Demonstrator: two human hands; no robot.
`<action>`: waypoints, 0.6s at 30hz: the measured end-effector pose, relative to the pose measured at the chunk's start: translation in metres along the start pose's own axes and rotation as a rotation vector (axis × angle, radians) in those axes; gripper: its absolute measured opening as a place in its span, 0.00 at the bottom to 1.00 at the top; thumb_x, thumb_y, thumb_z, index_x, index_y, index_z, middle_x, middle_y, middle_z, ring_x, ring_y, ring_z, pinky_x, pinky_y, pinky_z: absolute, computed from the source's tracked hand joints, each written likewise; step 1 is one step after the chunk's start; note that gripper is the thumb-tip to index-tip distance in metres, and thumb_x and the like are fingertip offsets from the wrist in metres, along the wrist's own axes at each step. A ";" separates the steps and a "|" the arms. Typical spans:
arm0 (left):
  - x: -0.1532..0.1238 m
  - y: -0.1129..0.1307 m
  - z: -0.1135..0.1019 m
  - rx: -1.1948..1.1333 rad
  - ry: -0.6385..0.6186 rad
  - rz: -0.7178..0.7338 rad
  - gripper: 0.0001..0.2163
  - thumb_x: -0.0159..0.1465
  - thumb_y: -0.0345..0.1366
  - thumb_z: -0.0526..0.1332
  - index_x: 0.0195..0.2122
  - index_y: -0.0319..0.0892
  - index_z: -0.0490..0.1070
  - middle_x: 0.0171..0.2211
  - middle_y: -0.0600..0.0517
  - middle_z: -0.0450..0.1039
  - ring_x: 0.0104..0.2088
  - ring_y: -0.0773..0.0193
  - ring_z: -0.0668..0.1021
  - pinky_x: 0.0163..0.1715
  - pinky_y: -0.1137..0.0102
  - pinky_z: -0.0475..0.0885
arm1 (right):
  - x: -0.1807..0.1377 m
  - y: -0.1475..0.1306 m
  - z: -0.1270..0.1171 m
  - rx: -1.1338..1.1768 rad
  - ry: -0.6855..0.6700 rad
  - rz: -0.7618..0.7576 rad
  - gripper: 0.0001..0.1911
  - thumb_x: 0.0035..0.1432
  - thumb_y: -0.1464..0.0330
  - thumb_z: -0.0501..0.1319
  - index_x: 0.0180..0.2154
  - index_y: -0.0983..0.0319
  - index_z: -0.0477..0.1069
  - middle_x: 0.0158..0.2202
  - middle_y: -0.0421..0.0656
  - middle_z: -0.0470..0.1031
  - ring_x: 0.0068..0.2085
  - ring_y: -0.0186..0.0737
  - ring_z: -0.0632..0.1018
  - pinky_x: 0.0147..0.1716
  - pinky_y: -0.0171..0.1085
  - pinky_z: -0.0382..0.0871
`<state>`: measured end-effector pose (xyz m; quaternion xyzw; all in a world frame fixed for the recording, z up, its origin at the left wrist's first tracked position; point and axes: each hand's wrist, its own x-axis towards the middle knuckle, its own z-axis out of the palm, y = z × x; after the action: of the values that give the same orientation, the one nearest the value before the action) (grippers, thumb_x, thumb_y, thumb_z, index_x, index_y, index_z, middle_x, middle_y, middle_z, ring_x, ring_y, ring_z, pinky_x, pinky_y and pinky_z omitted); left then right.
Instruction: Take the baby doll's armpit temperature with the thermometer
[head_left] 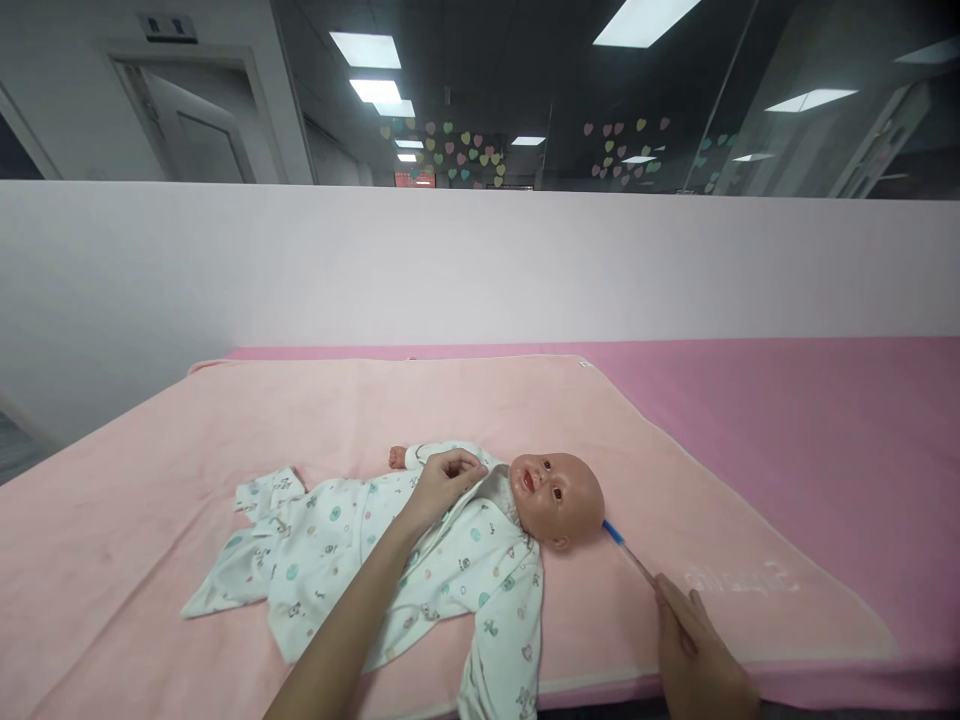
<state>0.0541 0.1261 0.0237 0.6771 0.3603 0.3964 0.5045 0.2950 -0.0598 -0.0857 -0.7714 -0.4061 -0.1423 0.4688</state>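
A baby doll (559,497) lies on its back with its head to the right, dressed in a white patterned romper (330,530). My left hand (448,485) is at the doll's chest, fingers closed on the romper's front edge beside the neck opening. Low on the right, my right hand (694,640) grips a thin clear stick with a blue end (615,534). That blue end points at the doll's head and reaches its edge; whether it touches cannot be made out. One doll hand (397,457) shows at the far sleeve; the near sleeve hangs toward the front edge.
A peach blanket (187,440) with a pale border lies under the doll. Pink covering (787,430) shows along the right and back. Behind rises a low white wall (480,270), with dark glass (495,80) bearing heart stickers above it.
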 end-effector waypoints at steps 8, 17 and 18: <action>-0.003 0.003 0.000 0.034 -0.028 0.027 0.12 0.52 0.43 0.63 0.27 0.37 0.72 0.21 0.54 0.67 0.23 0.72 0.65 0.22 0.76 0.59 | 0.004 -0.051 -0.005 0.097 0.069 -0.313 0.11 0.53 0.72 0.56 0.38 0.62 0.73 0.38 0.48 0.77 0.39 0.47 0.77 0.42 0.47 0.70; -0.010 0.007 -0.007 -0.025 -0.170 0.032 0.12 0.53 0.42 0.62 0.31 0.37 0.75 0.29 0.49 0.73 0.31 0.65 0.72 0.33 0.71 0.66 | 0.002 -0.183 0.053 0.365 -0.375 -0.340 0.16 0.58 0.73 0.46 0.37 0.62 0.72 0.41 0.47 0.75 0.40 0.41 0.76 0.33 0.35 0.71; -0.010 0.007 -0.008 -0.031 -0.163 0.029 0.12 0.54 0.42 0.62 0.32 0.37 0.75 0.30 0.48 0.73 0.33 0.64 0.72 0.34 0.71 0.66 | 0.002 -0.186 0.059 0.342 -0.376 -0.316 0.15 0.58 0.72 0.46 0.37 0.62 0.72 0.40 0.47 0.75 0.39 0.42 0.76 0.32 0.36 0.71</action>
<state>0.0432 0.1185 0.0303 0.7044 0.3022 0.3528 0.5367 0.1451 0.0337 -0.0026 -0.6213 -0.6190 0.0021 0.4804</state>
